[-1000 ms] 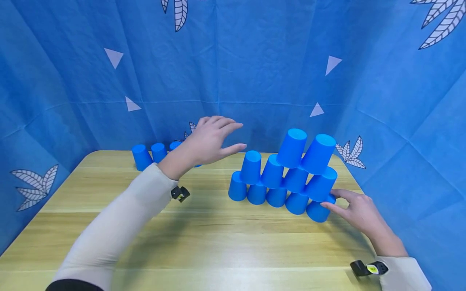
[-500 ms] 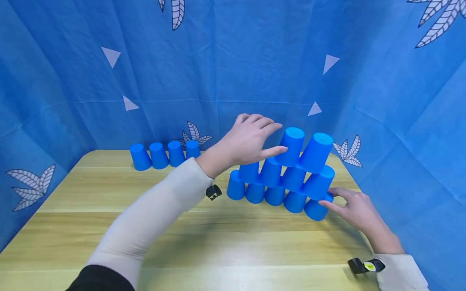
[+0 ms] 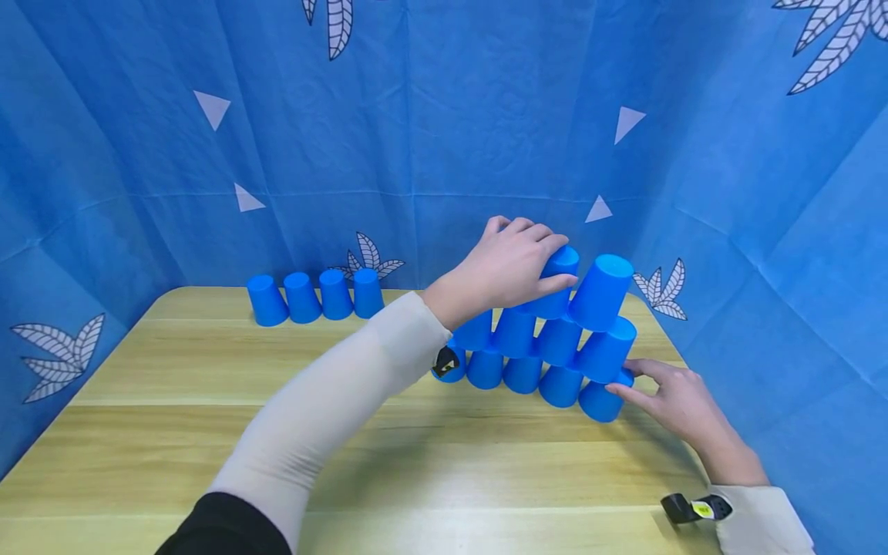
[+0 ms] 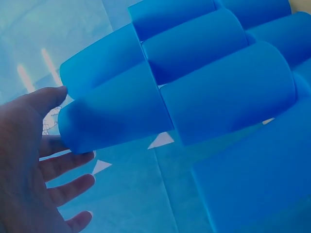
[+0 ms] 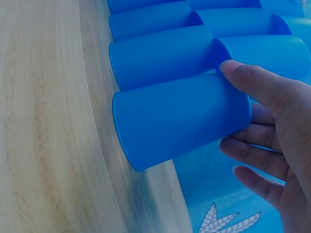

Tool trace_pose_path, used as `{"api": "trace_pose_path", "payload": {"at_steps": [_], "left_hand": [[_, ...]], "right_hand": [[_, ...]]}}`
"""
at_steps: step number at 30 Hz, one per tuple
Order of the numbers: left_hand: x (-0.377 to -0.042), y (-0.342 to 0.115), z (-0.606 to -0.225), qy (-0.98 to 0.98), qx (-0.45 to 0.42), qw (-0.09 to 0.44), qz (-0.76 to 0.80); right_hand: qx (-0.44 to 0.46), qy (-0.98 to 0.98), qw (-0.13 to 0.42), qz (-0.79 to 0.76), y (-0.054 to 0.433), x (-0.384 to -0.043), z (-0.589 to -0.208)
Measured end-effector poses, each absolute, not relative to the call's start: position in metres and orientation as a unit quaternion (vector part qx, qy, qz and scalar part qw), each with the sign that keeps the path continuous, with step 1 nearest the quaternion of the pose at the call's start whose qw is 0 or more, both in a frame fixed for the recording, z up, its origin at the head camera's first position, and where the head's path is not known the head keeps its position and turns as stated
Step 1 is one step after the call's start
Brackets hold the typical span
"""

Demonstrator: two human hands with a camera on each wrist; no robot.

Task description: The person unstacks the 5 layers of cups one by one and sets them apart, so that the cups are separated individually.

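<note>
Upside-down blue cups form a stack of three tiers, with two cups on its top tier. My left hand (image 3: 509, 262) holds the upper end of the left top cup (image 4: 114, 111), thumb on the near side and fingers round the back. Beside it stands the right top cup (image 3: 602, 294). Low on the right, my right hand (image 3: 683, 397) grips the bottom tier's end cup (image 5: 180, 121) between thumb and fingers, near its closed end. Just above that thumb sits the second tier's end cup (image 3: 606, 351). My left forearm and wrist cover part of the stack's left side.
Several more upside-down blue cups (image 3: 303, 298) stand in a row at the back left of the wooden table (image 3: 208, 447). A blue patterned cloth (image 3: 444, 123) hangs close behind the table and along its right side.
My left hand has moved right, from left of the stack to the left top cup, uncovering the cups at the back left. My right hand has stayed at the bottom end cup.
</note>
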State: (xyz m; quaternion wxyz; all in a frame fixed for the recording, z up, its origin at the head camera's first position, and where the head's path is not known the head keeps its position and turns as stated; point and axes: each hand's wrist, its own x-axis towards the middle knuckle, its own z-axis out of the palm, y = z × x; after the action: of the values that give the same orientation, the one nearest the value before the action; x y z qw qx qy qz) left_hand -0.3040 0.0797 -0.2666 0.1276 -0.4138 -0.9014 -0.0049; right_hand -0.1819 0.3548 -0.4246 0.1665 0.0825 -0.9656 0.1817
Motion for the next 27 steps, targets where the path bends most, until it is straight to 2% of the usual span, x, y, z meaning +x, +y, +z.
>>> {"api": "trace_pose_path", "payload": {"at_steps": [12,27], "left_hand": [[-0.307,0.077,-0.263,-0.901,-0.414,0.12,-0.048],[-0.306,0.006,-0.265,-0.887,-0.413,0.175,-0.11]], "right_hand": [[0.077,-0.968,0.158,0.178,0.354,-0.182,-0.422],[0.091,-0.964,0.178,0.176,0.355,-0.182,-0.425]]}}
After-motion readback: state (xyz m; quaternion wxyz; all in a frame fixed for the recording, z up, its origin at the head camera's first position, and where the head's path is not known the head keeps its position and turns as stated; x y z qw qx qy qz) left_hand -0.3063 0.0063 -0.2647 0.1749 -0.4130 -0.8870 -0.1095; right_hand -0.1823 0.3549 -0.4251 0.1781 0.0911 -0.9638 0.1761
